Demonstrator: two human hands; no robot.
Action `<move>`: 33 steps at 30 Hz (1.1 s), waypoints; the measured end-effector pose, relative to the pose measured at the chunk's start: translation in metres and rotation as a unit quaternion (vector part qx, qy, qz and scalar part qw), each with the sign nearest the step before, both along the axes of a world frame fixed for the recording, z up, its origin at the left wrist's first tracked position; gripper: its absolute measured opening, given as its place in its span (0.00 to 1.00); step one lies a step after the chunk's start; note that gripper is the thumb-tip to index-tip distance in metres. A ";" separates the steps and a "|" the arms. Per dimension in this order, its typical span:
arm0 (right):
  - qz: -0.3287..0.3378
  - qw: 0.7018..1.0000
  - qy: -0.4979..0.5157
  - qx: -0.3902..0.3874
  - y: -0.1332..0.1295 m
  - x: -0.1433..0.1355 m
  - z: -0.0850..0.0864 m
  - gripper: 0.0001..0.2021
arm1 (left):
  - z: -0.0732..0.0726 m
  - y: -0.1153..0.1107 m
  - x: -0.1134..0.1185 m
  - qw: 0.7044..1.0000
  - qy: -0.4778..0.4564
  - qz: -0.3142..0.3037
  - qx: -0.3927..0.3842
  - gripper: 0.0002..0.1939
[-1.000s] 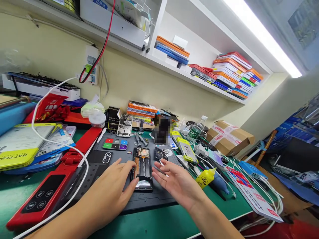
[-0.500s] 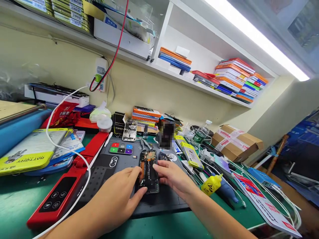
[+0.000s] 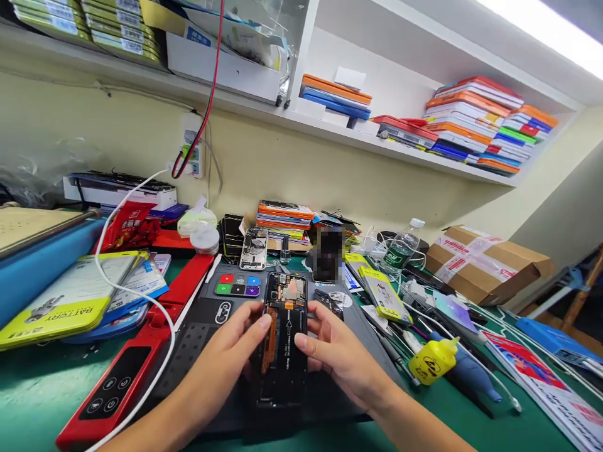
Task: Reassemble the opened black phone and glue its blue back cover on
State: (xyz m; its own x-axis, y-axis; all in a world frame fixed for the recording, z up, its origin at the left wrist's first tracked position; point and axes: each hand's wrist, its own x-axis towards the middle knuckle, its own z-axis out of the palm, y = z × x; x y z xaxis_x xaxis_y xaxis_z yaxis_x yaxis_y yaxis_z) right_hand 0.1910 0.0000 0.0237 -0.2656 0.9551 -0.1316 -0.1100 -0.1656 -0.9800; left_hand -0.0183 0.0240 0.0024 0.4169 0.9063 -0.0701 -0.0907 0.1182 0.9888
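An opened smartphone (image 3: 286, 358), its battery and circuit board bare, is held between my two hands above the dark work mat (image 3: 221, 414). My left hand (image 3: 238, 342) grips its left edge, thumb on top and fingers at the side and behind. On the right edge, my right hand (image 3: 336, 342) holds it the same way, thumb bent over the rim. A dark phone back cover (image 3: 198, 339) with a camera cutout lies left of my left hand. Behind the phone sits a tray with coloured squares (image 3: 238, 285).
A red device with a button panel (image 3: 113, 383) and a white cable lie at left. To the right are a yellow bottle (image 3: 432, 361), tools, a water bottle (image 3: 400, 251) and a cardboard box (image 3: 485, 263). A disassembled phone (image 3: 254, 248) leans at the back, below a shelf.
Both hands have lifted the smartphone off the mat and tilted it towards me; it looks larger and nearer. My thumbs now press over its edges. The camera view has shifted somewhat.
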 end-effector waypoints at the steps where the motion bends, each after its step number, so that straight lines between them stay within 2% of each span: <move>1: 0.012 1.000 -0.012 0.010 0.001 -0.001 0.000 0.26 | 0.000 -0.001 0.001 1.000 -0.011 -0.001 -0.006 0.30; 5: 0.046 0.993 -0.087 0.061 0.004 0.000 0.003 0.22 | -0.004 -0.002 0.005 0.999 -0.037 -0.006 0.008 0.30; 11: 0.051 0.969 -0.205 0.129 0.016 0.010 0.020 0.14 | -0.009 -0.005 0.005 0.996 -0.070 -0.048 0.011 0.32; 16: 0.087 0.973 -0.159 0.140 0.022 0.003 0.027 0.19 | -0.007 -0.011 0.001 0.998 -0.054 -0.042 0.004 0.30; 20: 0.064 0.974 -0.148 0.157 0.016 -0.005 0.025 0.20 | -0.009 -0.014 -0.001 1.000 0.002 -0.011 0.005 0.30; 24: 0.049 0.974 -0.136 0.173 0.008 -0.005 0.022 0.18 | -0.011 -0.016 -0.001 0.998 0.034 -0.006 0.055 0.28; 28: 0.037 0.968 -0.147 0.202 0.003 -0.006 0.020 0.14 | -0.006 -0.019 0.003 0.994 0.044 0.002 0.099 0.25; 33: 0.015 0.955 -0.188 0.229 0.001 -0.009 0.015 0.11 | -0.001 -0.025 0.007 0.993 0.069 0.049 0.078 0.28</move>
